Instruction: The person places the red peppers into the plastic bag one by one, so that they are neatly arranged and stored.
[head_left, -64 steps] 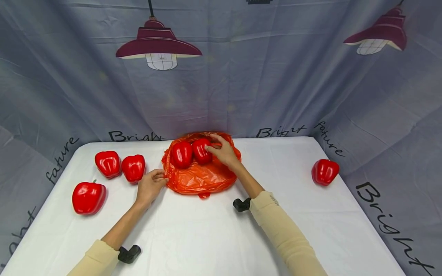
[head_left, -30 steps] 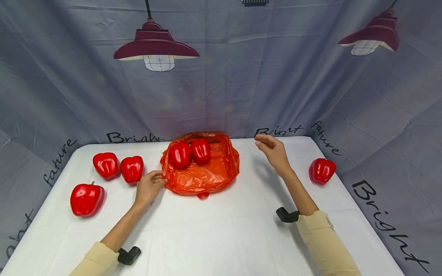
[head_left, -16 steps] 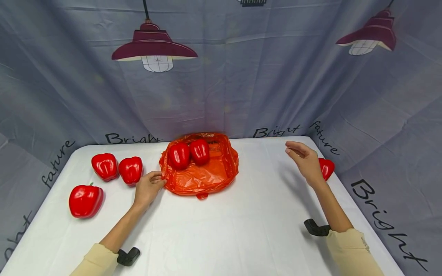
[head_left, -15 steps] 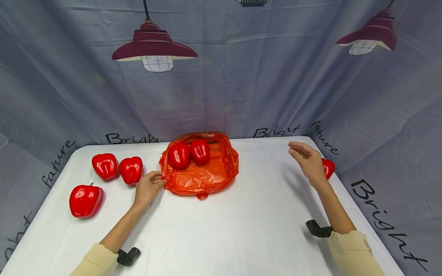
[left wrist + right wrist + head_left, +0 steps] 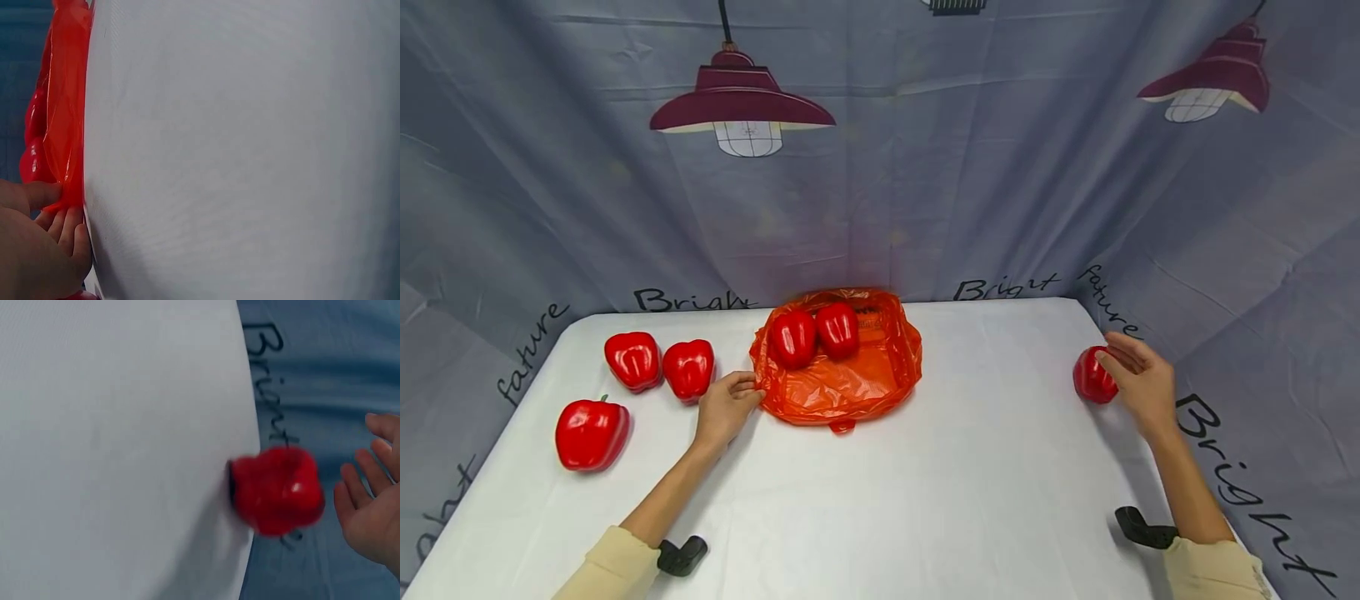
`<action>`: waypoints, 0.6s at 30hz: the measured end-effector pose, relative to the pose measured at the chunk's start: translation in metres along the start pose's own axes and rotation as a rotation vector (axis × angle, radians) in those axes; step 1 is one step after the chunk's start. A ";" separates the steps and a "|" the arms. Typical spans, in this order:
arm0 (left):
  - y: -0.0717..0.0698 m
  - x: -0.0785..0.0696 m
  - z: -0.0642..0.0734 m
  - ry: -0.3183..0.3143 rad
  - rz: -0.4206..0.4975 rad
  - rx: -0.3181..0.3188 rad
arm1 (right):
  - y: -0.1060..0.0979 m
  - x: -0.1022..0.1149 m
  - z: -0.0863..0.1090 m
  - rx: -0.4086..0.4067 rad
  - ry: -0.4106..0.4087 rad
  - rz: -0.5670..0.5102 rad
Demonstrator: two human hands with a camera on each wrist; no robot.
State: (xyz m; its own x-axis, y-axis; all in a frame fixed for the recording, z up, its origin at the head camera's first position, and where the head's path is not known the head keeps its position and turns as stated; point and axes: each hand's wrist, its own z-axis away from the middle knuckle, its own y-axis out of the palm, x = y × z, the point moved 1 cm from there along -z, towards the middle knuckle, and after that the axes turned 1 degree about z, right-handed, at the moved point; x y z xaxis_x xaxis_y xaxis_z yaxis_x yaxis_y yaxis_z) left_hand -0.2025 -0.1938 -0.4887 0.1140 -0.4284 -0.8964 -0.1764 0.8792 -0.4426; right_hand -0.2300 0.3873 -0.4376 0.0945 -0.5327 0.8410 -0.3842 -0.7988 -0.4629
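An orange-red plastic bag (image 5: 842,396) lies spread with its mouth up at the back middle of the table. Inside it, on the left, sit two red bell peppers (image 5: 793,339). My left hand (image 5: 722,410) pinches the bag's left edge; in the left wrist view, thumb and fingers meet on the plastic film (image 5: 65,119). At the table's right edge stands a lone red bell pepper (image 5: 1090,379). My right hand (image 5: 1142,385) hovers at this pepper's right side, fingers spread. The right wrist view shows a gap between the pepper (image 5: 278,492) and the fingers.
Several more red peppers lie left of the bag: two side by side (image 5: 634,361) and a larger one with a green stem (image 5: 592,435). A white cloth covers the table (image 5: 880,508). Grey printed curtains (image 5: 865,183) hang close behind and beside it.
My right hand has let go of a pepper in the bag and swung right, across the table to the lone pepper. The left hand has stayed at the bag's edge.
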 end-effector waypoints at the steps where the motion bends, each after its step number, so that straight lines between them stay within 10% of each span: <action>1: 0.000 0.000 0.000 0.001 -0.001 -0.001 | -0.003 -0.003 0.000 -0.005 0.014 0.027; 18: -0.001 -0.002 0.001 0.005 -0.012 0.007 | -0.022 -0.039 -0.007 0.139 0.145 0.065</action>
State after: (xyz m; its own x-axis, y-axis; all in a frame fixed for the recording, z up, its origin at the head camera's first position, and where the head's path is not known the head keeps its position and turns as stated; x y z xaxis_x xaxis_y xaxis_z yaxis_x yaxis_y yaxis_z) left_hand -0.2015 -0.1933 -0.4869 0.1116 -0.4401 -0.8910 -0.1683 0.8752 -0.4534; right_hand -0.2317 0.4274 -0.4588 -0.0633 -0.5469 0.8348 -0.2539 -0.8001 -0.5435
